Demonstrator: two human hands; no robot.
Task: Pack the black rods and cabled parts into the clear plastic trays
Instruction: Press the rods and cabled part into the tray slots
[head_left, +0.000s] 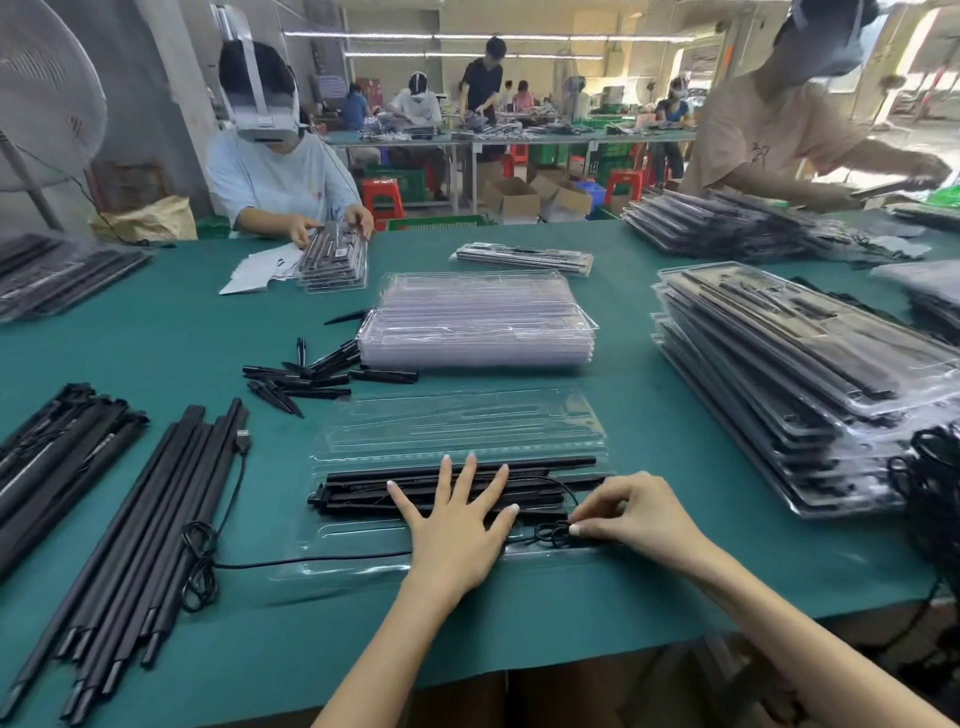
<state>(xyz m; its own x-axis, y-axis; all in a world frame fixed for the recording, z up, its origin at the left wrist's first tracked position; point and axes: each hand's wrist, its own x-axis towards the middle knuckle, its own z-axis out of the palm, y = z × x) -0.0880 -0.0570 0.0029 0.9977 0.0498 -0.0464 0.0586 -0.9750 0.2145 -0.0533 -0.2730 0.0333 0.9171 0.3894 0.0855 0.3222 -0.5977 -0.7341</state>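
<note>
An open clear plastic tray lies on the green table in front of me, its lid half folded back. Several black rods sit in its near half. My left hand presses flat on the rods with fingers spread. Just to the right, my right hand pinches a coiled black cable at the tray's front channel. A thin cable runs leftward out of the tray.
Loose black rods with a USB cable lie at the left, short black spikes behind the tray. Empty clear trays are stacked in the middle, packed trays at the right. Other people work across the table.
</note>
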